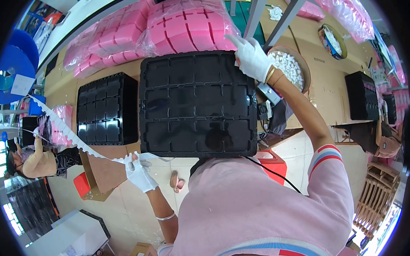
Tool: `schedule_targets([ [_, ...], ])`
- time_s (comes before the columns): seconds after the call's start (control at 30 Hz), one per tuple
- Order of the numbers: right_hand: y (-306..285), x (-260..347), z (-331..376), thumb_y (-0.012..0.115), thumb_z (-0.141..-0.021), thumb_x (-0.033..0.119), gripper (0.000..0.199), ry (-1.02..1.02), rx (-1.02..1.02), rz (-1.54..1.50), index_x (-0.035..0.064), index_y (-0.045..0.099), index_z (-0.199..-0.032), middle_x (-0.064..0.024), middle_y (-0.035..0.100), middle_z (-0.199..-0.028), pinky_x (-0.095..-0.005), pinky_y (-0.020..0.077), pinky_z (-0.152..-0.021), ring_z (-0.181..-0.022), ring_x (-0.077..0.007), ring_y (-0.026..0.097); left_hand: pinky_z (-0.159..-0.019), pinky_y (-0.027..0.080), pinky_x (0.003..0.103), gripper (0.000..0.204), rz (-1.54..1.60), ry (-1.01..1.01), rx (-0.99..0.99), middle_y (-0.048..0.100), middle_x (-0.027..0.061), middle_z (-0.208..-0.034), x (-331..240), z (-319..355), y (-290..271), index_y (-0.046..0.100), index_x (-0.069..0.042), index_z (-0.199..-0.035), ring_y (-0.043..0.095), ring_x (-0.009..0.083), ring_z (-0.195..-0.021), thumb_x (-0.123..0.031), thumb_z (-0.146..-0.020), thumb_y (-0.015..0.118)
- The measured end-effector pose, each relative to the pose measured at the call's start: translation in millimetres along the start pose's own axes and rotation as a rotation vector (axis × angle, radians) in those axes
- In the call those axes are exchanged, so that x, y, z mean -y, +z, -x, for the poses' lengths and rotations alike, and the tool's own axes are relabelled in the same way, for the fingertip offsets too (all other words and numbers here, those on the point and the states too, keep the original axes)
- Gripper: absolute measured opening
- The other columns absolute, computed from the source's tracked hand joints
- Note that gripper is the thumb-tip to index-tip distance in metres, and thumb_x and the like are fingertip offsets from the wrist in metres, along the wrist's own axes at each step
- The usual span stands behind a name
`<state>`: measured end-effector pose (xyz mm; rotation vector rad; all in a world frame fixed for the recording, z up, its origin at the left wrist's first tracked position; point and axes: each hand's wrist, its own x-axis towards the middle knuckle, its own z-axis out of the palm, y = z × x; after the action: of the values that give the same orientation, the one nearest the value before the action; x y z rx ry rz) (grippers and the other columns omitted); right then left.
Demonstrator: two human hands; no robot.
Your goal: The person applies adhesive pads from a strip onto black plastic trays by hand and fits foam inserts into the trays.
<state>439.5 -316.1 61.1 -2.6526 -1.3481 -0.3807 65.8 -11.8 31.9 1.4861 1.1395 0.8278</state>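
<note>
A large black tray with a grid of shallow compartments lies right in front of me, its near edge by my body. My left hand, in a white glove, is closed on a white toothed strip beside the tray's near left corner. The strip runs up and left toward a blue reel. At the tray's far right corner is my right hand, also gloved, with fingers stretched out over the edge. Whether a small white piece sits under its thumb is too small to tell.
A stack of black trays stands to the left. Pink packs in clear plastic lie behind. A round tub of small white pieces is right of my right hand, near grey metal posts. Other people sit at both sides.
</note>
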Motion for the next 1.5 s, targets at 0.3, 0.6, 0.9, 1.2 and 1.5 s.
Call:
schedule_targets([
  [0.3,2,3,6,0.070,-0.075,0.002,0.011,0.083,-0.023,-0.072,-0.0028,0.070,-0.084,-0.0142,0.048,-0.146,-0.0472,0.0374,-0.110,-0.128,-0.0313,0.052,-0.081,0.055,0.033,0.031,-0.440,0.341,-0.347,0.063,0.0129,-0.116,-16,-23,-16,0.055,-0.002,-0.128,0.064,0.0215,-0.101,-0.011,-0.100,0.062],
  [0.6,-29,-4,14,0.067,-0.074,-0.003,0.004,0.045,-0.116,-0.319,-0.0010,0.067,-0.077,-0.0177,0.055,-0.142,-0.0453,0.0455,-0.104,-0.120,-0.0368,0.057,-0.078,0.048,0.028,0.019,-0.271,0.795,0.232,0.066,0.0061,-0.107,-105,-25,104,0.069,-0.005,-0.111,0.060,0.0161,-0.089,-0.002,-0.093,0.067],
  [0.9,48,-160,151,0.056,-0.086,0.006,0.025,0.849,0.122,-0.038,0.0112,0.075,-0.102,-0.0199,0.064,-0.128,-0.0477,0.0535,-0.090,-0.109,-0.0392,0.065,-0.085,0.054,0.036,0.026,-0.365,0.903,0.615,0.069,0.0105,-0.113,-99,-115,255,0.071,-0.007,-0.112,0.067,0.0276,-0.097,-0.008,-0.085,0.073],
  [1.2,-5,-70,5,0.067,-0.079,0.005,0.028,0.302,-0.310,-0.205,0.0050,0.072,-0.106,-0.0148,0.069,-0.107,-0.0445,0.0520,-0.090,-0.102,-0.0378,0.064,-0.101,0.047,0.047,0.038,-0.793,1.143,0.452,0.070,0.0113,-0.123,-95,-174,339,0.075,-0.010,-0.112,0.061,0.0330,-0.118,-0.017,-0.075,0.079],
  [1.5,76,-82,-108,0.064,-0.081,0.014,0.012,0.126,-0.177,0.145,0.0150,0.074,-0.087,-0.0083,0.067,-0.087,-0.0454,0.0517,-0.077,-0.088,-0.0305,0.066,-0.077,0.054,0.047,0.012,-0.916,1.240,0.462,0.072,0.0068,-0.091,-75,-202,358,0.070,-0.013,-0.082,0.068,0.0303,-0.091,-0.025,-0.083,0.067],
])
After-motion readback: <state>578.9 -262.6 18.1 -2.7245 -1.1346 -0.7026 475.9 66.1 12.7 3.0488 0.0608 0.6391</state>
